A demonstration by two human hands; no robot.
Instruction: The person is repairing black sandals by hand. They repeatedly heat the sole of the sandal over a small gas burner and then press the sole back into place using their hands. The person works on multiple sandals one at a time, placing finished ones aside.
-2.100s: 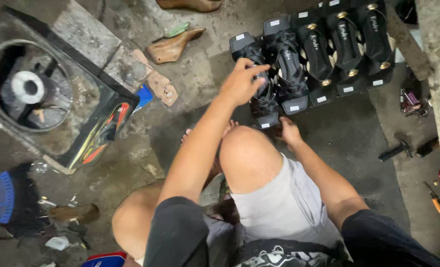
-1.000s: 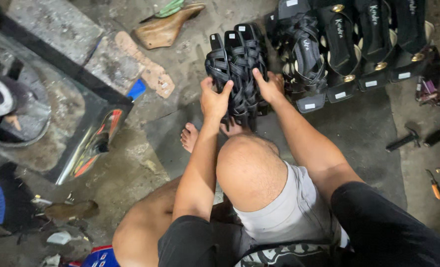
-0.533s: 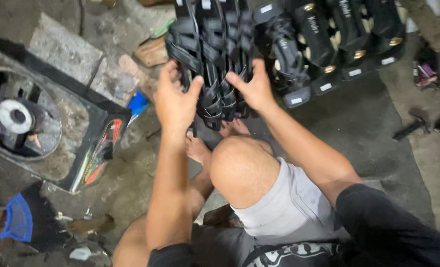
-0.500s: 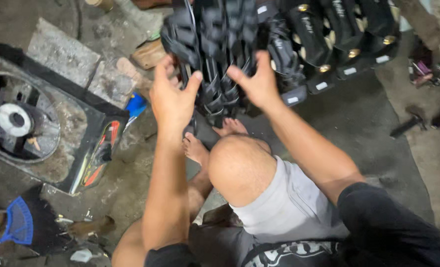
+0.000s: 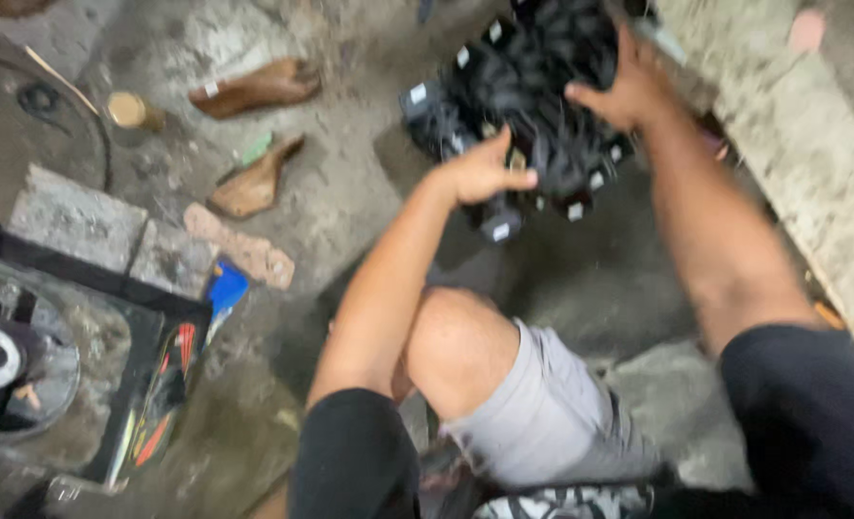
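Both hands, left hand (image 5: 485, 173) and right hand (image 5: 629, 91), clamp the bundle of black strappy shoes (image 5: 533, 106) aloft at upper centre, not yet set down.

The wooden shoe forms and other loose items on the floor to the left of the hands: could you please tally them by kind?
Brown wooden shoe lasts: 2
Pale flat sole piece: 1
Small round tin: 1
Blue object beside the black frame: 1
Total: 5
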